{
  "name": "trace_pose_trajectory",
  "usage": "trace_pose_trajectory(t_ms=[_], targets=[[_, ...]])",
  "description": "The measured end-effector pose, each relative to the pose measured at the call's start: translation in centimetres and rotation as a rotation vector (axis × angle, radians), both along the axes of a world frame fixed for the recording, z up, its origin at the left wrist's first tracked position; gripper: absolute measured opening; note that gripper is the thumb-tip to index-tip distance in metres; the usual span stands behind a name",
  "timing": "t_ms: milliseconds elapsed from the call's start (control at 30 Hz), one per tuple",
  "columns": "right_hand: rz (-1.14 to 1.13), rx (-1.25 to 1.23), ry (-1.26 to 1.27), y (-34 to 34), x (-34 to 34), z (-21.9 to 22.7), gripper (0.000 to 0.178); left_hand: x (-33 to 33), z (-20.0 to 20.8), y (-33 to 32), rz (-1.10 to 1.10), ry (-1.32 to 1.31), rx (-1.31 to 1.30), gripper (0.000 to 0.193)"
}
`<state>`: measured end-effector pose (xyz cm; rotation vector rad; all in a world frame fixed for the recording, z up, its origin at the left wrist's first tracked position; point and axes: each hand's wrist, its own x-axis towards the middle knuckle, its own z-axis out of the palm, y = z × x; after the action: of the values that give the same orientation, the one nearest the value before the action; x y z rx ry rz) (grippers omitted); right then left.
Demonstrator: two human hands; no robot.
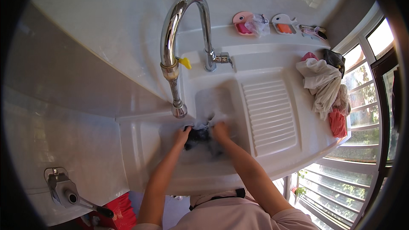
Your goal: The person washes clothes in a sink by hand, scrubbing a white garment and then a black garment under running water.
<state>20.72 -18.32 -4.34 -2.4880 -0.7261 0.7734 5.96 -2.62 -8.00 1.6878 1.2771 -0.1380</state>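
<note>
A dark, wet cloth [197,138] lies bunched in the basin of a white laundry sink [140,145], in cloudy, soapy water with white suds [218,117] behind it. At the cloth's left edge, my left hand [183,134] is closed on it, fingers curled round the fabric. My right hand [220,132] grips the other side among the suds; it is a little blurred and its fingertips are partly hidden. The garment's kind cannot be made out. Over the basin, just beyond my left hand, hangs the spray head [179,110] of a curved chrome faucet [170,34].
A ridged washboard [270,115] is moulded into the sink on the right. Crumpled clothes [321,81] are piled beyond it, by the window. Whale-shaped soap dishes, one pink [241,18] and one white [281,18], sit on the back ledge. A lever fitting [68,191] juts out at lower left.
</note>
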Motion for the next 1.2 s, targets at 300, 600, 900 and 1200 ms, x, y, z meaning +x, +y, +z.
trace_pose_trajectory(t_ms=[300, 600, 900, 1200], targets=[[-0.197, 0.16, 0.314, 1.3, -2.1, -3.6, 0.035, 0.6, 1.4, -3.0, 0.594, -0.335, -0.782, 0.07], [0.487, 0.314, 0.133, -1.5, -7.0, 18.2, 0.04, 2.4, 9.0, -5.3, 0.409, -0.845, -1.194, 0.062], [0.123, 0.305, -0.13, 2.8, -4.8, 16.3, 0.028, 2.9, 11.9, -8.0, 0.507, -0.903, -1.231, 0.059], [-0.232, 0.078, 0.005, -1.3, 5.2, 2.3, 0.056, -1.6, 11.0, -1.7, 0.57, -0.614, -0.956, 0.065]])
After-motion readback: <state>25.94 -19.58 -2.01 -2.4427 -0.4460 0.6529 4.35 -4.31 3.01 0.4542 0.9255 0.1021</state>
